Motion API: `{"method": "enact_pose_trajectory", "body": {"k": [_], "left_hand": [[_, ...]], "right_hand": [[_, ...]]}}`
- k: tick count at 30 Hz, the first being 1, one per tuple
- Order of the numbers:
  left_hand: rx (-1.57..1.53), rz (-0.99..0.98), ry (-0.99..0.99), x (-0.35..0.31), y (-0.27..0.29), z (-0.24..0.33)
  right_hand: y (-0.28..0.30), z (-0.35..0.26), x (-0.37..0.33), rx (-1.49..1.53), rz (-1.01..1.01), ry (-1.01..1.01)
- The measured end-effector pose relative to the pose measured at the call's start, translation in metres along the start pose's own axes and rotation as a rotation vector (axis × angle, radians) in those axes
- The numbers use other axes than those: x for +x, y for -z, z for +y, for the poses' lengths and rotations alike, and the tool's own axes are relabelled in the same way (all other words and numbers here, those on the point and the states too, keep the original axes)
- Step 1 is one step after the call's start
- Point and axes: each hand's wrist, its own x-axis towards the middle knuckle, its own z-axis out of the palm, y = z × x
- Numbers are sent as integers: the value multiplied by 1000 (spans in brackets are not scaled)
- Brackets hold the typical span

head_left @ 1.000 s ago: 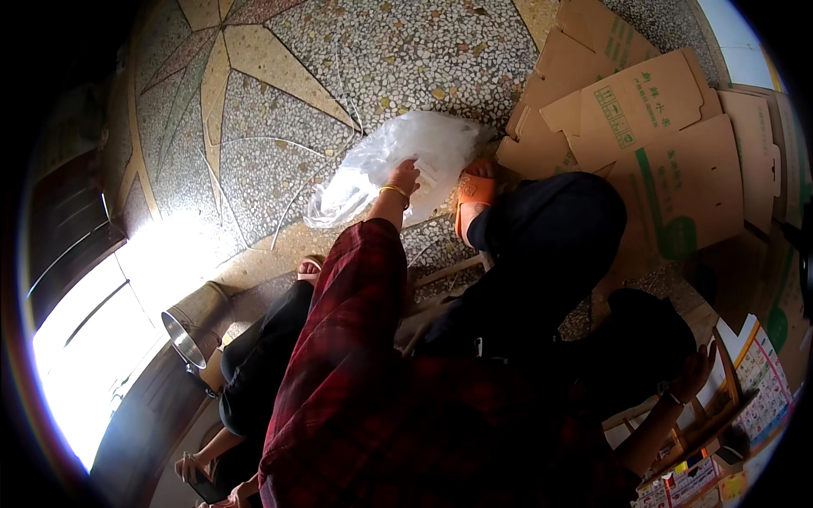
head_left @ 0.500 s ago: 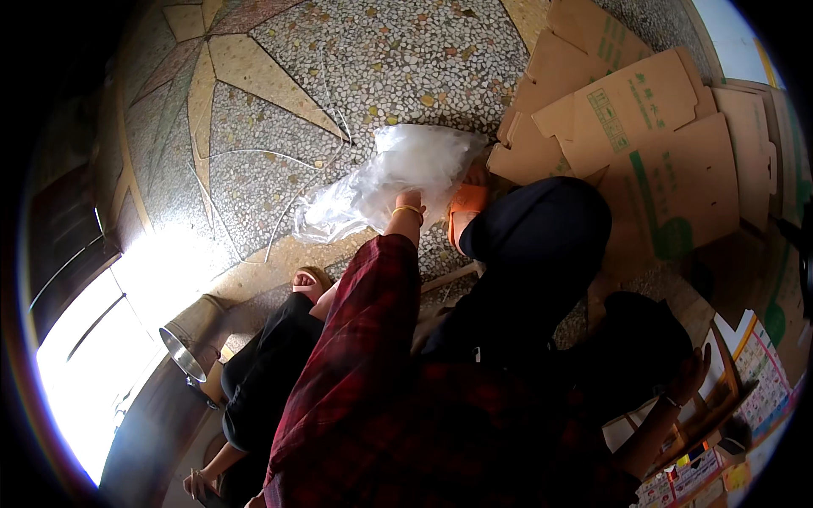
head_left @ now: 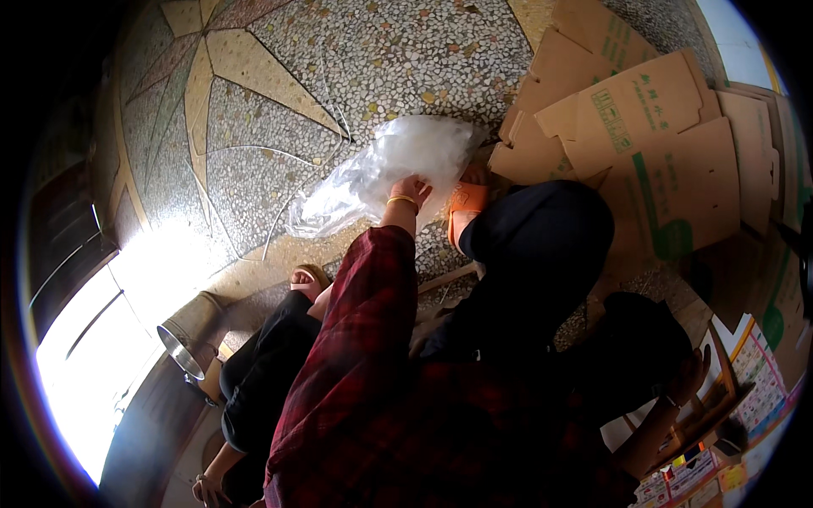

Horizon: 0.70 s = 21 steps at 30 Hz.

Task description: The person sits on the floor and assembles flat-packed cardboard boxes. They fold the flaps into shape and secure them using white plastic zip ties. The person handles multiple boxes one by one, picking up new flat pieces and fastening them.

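My left hand [head_left: 411,191], with a yellow band at the wrist and a red plaid sleeve, reaches down to a crumpled clear plastic bag [head_left: 423,144] on the floor. Its fingers are bent and closed on the film; the fingertips are partly lost against the plastic. My right hand [head_left: 696,374] is at the far right beside my dark-trousered knee, fingers stretched out in shadow, with nothing visible in it. A dark watch or band circles that wrist. The bag lies against my orange slipper [head_left: 468,200].
Flattened cardboard boxes [head_left: 627,110] overlap at the right. Thin white strapping [head_left: 254,150] curls over the speckled stone floor [head_left: 279,110]. At the left, another person's sandalled foot [head_left: 306,278] and hand [head_left: 206,489] are near a metal bucket [head_left: 190,334].
My left hand has shifted slightly up and left, and its fingers now show above the plastic. The bag has spread a little. My right hand stays by the knee.
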Motion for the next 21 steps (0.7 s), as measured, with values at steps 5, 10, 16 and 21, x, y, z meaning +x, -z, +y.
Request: {"method": "enact_pose_trajectory", "body": {"k": [5,10,16,21], "left_hand": [[116,-31,17,-1,12,11],[262,92,103,-20,19,15],[338,-29,136,-39,42,22],[365,-57,99,-51,39,25]], "right_hand": [[-12,-8,-5,-69,38,60],[-18,-16,-16,73,14,64],[1,3,-2,99,-3,62],[9,9,-14,-504,-66,485]]}}
